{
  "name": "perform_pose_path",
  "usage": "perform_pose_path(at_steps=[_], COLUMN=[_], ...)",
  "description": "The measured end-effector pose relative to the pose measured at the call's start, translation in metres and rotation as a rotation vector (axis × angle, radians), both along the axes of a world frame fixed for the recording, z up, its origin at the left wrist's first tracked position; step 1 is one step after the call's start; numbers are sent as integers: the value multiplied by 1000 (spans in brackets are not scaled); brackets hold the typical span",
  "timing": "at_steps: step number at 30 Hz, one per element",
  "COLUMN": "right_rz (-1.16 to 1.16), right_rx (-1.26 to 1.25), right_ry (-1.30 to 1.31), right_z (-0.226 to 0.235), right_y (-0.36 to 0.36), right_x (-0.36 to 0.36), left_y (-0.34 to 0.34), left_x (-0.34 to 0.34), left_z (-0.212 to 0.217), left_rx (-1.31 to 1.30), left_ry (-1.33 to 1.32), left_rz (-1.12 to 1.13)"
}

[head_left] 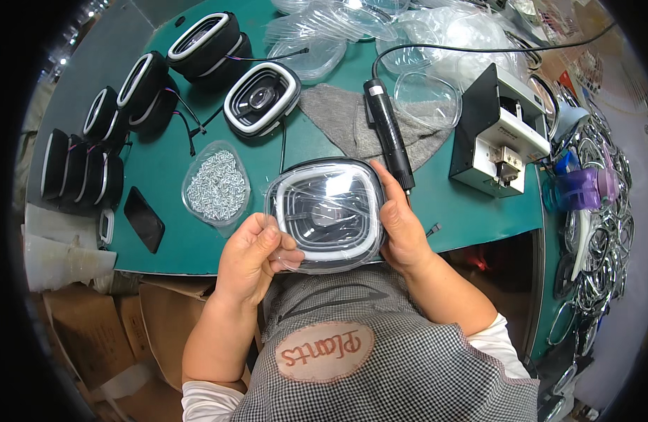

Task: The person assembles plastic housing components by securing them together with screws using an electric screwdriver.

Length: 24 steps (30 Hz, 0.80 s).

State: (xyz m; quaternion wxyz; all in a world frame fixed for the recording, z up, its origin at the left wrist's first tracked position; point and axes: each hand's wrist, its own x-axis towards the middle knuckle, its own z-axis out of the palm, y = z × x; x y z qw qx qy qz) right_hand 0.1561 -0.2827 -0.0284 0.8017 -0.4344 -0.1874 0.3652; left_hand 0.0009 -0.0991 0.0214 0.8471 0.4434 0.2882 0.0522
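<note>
Far left on the green tabletop (162, 162): a row of finished black lamp housings (78, 165) with white rims, then a black phone (143, 219) lying flat and a clear tray of small silver screws (217, 184). Left hand (253, 254) clamped on the lower left corner of the square lamp unit (329, 211), thumb pinching a loose clear cover (289, 254) against its rim. Unit held just above the tabletop edge, face up, over the lap. Right hand (401, 225) closed around the unit's right side, fingers stretched up the edge. Just behind, a black electric screwdriver (388, 133) resting on a grey cloth (352, 123), beside a grey and white screw feeder box (494, 133). Risks, as a judgement: cover slipping or creasing under the thumb (thin, glossy plastic); unit tipping toward the lap if either grip loosens; an elbow nudging the screw tray and scattering screws.
</note>
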Motion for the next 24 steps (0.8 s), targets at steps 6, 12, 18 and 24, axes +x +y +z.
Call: perform_pose_path(at_steps=[6,12,18,24], right_rz=[48,81,35,11], right_rx=[-35,-248,-212,-148], right_ry=[-94,-215,-181,-133], right_z=[6,22,26,22], right_y=[-4,-8,-8,-7], right_x=[1,5,-2,-8], left_y=[-6,-13,6,-5], left_x=[-1,-2,-11,5], left_z=[5,12,4,-4], left_rx=[83,254,1198,899], left_ry=[22,71,228,-56], left_rz=[15,-32,-278,-113])
